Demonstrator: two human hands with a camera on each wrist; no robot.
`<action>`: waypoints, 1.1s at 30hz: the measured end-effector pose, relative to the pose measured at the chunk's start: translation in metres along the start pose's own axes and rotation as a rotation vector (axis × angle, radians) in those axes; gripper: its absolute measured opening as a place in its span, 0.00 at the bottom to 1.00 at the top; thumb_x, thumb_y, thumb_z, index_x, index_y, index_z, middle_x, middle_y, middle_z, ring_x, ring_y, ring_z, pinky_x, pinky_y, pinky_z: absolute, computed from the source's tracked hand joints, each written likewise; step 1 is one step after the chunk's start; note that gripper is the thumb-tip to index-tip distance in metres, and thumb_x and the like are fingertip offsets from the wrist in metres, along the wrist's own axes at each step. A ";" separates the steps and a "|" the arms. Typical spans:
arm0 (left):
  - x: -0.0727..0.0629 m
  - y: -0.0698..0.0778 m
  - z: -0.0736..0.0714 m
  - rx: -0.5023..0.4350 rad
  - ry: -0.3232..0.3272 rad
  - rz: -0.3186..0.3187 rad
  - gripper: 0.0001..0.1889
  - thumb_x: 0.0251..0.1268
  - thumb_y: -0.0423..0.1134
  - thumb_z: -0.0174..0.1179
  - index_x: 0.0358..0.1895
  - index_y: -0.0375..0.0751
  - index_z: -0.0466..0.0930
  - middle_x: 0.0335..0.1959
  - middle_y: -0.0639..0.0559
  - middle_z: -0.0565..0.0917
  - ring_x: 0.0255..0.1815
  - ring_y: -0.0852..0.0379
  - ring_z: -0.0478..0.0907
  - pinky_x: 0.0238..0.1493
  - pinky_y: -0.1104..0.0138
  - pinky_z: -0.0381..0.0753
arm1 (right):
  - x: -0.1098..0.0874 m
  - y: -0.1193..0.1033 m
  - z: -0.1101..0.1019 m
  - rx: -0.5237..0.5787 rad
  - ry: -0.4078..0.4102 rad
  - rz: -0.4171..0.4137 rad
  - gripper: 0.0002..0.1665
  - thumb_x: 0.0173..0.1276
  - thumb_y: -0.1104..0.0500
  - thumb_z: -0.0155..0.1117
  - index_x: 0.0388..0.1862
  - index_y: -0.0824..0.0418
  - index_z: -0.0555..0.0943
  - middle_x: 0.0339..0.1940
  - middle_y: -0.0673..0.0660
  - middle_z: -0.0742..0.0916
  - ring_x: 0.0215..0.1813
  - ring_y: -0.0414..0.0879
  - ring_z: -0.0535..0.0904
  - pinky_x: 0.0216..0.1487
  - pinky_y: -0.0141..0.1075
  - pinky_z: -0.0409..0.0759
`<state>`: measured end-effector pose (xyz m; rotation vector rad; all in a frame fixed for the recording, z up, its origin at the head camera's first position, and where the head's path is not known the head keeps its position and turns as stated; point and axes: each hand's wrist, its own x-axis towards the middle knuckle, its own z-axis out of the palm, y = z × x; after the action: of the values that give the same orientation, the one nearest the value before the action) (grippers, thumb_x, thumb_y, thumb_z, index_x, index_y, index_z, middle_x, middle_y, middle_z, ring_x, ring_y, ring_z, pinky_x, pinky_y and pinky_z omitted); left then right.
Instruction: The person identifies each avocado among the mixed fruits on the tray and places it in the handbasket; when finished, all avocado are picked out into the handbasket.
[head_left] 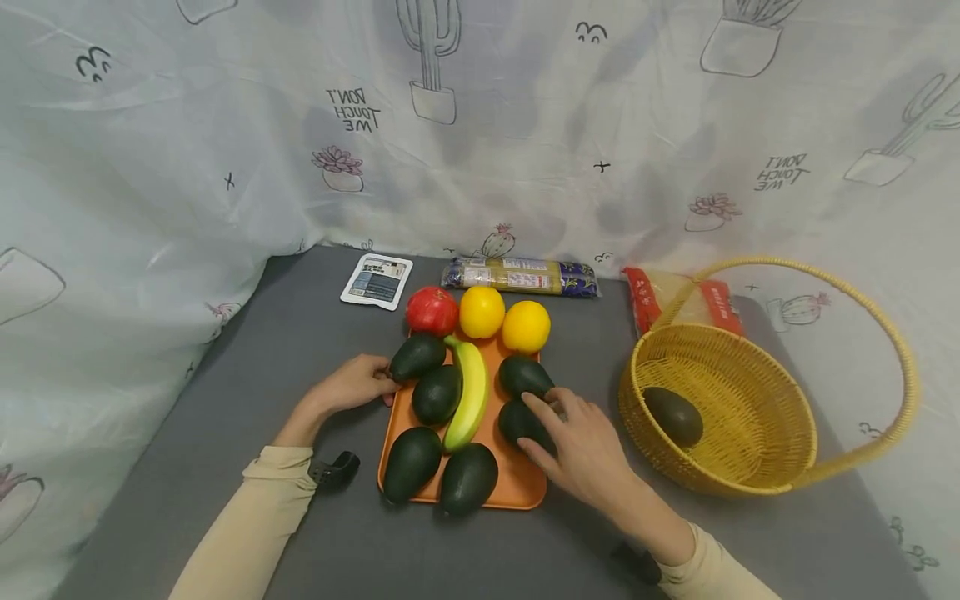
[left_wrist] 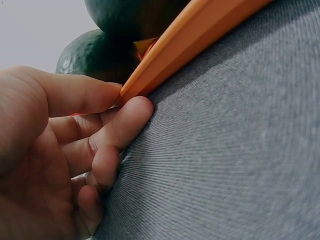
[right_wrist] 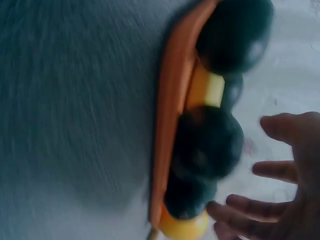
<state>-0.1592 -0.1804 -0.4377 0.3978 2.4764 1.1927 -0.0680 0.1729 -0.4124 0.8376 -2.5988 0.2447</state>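
An orange tray [head_left: 517, 492] lies on the grey table, bearing several dark green avocados [head_left: 412, 462] and a yellow banana [head_left: 468, 392]. My left hand [head_left: 352, 385] is at the tray's left edge; in the left wrist view, thumb and fingers [left_wrist: 80, 92] pinch the rim [left_wrist: 165, 60]. Above the tray's right side, my right hand [head_left: 585, 446] reaches over an avocado [head_left: 521, 423], its fingers spread. The right wrist view is blurred, but a gap shows between most of the right hand [right_wrist: 280, 185] and the avocados [right_wrist: 207, 142].
Right of the tray stands a yellow wicker basket [head_left: 637, 400] with a tall handle and one avocado [head_left: 673, 417] inside. Along the back are a pomegranate [head_left: 432, 311], two oranges [head_left: 527, 327], a white packet [head_left: 377, 281], a long noodle package [head_left: 521, 276] and a red bag [head_left: 643, 300].
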 end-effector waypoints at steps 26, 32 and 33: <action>0.000 -0.008 0.002 -0.009 0.004 -0.011 0.08 0.60 0.34 0.57 0.37 0.32 0.80 0.22 0.49 0.84 0.25 0.58 0.77 0.32 0.69 0.70 | -0.015 0.030 -0.045 0.081 0.005 0.220 0.41 0.51 0.49 0.75 0.65 0.54 0.72 0.50 0.60 0.81 0.38 0.55 0.82 0.35 0.49 0.79; 0.003 -0.007 0.000 -0.007 0.006 -0.008 0.08 0.60 0.34 0.58 0.37 0.32 0.81 0.22 0.48 0.84 0.25 0.58 0.78 0.33 0.69 0.71 | -0.028 0.076 -0.088 0.095 -0.003 0.497 0.44 0.54 0.54 0.71 0.71 0.57 0.65 0.56 0.68 0.77 0.48 0.64 0.78 0.38 0.61 0.74; 0.004 -0.007 0.000 -0.009 0.006 -0.008 0.08 0.60 0.34 0.58 0.37 0.32 0.81 0.22 0.48 0.84 0.25 0.58 0.78 0.34 0.68 0.72 | -0.032 0.085 -0.093 0.094 -0.009 0.540 0.45 0.56 0.54 0.70 0.72 0.57 0.64 0.58 0.69 0.76 0.51 0.66 0.76 0.39 0.62 0.73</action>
<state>-0.1631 -0.1828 -0.4442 0.3829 2.4743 1.2028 -0.0649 0.2840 -0.3455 0.1435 -2.7902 0.5143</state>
